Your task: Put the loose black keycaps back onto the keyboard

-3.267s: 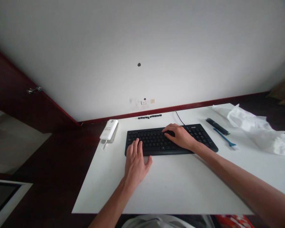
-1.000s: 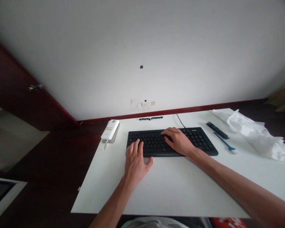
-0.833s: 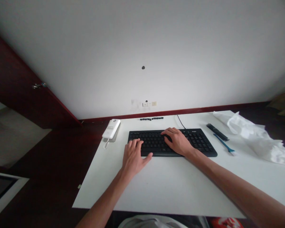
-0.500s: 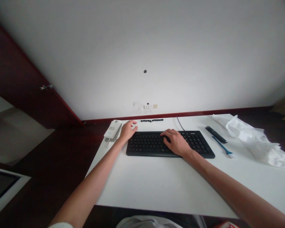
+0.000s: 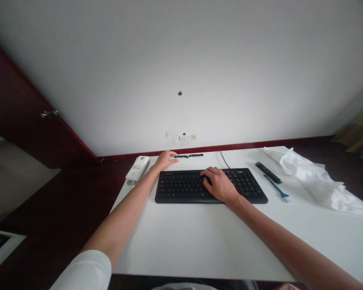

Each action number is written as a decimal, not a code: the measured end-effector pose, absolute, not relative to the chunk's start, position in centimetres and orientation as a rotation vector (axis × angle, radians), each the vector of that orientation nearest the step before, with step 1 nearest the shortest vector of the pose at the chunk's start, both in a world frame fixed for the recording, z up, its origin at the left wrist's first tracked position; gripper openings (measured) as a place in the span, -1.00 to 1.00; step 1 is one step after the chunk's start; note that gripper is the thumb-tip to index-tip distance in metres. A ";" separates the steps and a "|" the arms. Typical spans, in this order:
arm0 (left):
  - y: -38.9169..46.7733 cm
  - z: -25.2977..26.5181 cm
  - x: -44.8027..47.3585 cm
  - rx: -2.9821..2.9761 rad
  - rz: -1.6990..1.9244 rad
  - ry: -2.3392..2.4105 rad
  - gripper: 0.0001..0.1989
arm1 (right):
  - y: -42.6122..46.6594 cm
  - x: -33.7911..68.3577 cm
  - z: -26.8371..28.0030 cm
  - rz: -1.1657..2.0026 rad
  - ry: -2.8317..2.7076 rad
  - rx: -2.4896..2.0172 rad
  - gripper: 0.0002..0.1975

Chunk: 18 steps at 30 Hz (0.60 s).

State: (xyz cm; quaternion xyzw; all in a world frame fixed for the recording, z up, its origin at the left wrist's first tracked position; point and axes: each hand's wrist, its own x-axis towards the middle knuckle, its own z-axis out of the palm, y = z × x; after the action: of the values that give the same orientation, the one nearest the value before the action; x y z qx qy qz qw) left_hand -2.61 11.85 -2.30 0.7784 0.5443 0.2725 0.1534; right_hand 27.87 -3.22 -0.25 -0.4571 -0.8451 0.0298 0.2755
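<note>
A black keyboard [image 5: 181, 186] lies on the white table [image 5: 199, 237]. My right hand [image 5: 219, 185] rests flat on the middle of its keys, holding nothing. My left hand [image 5: 165, 159] is stretched past the keyboard's far left corner, fingers spread, its fingertips next to a short row of loose black keycaps [image 5: 189, 155] near the table's back edge. Whether a fingertip touches the row I cannot tell. A white handset-like device [image 5: 137, 168] lies just left of that hand.
A black bar-shaped tool [image 5: 268, 172] and a blue pry tool [image 5: 276, 187] lie right of the keyboard. Crumpled white plastic wrap [image 5: 314, 179] covers the right end of the table. The keyboard's cable [image 5: 224, 160] runs to the back edge. Dark floor lies to the left.
My left hand left the keyboard's near left corner and reached forward past the keyboard to the row of loose keycaps. The right hand stayed on the keys.
</note>
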 end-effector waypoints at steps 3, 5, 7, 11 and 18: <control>12.1 -2.3 -2.3 2.237 0.780 1.541 -0.64 | -3.2 27.8 -0.2 0.087 -2.268 -1.229 -0.76; 12.2 -2.3 -2.2 2.232 0.790 1.542 -0.65 | -3.2 27.8 -0.2 0.089 -2.269 -1.228 -0.76; 12.2 -2.2 -2.1 2.225 0.798 1.543 -0.67 | -3.2 27.8 -0.2 0.092 -2.272 -1.227 -0.75; 12.3 -2.0 -1.8 2.209 0.810 1.542 -0.73 | -3.3 27.8 0.0 0.096 -2.272 -1.229 -0.75; 12.0 -1.5 -1.4 2.188 0.838 1.548 -0.82 | -3.3 27.9 -0.1 0.106 -2.271 -1.224 -0.75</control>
State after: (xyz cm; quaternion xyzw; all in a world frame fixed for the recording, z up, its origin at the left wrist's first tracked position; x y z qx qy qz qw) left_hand -1.41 12.02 -1.49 0.7684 0.5436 0.2943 0.1658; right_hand 27.86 -3.26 -0.09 -0.4556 -0.8454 0.0396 0.2762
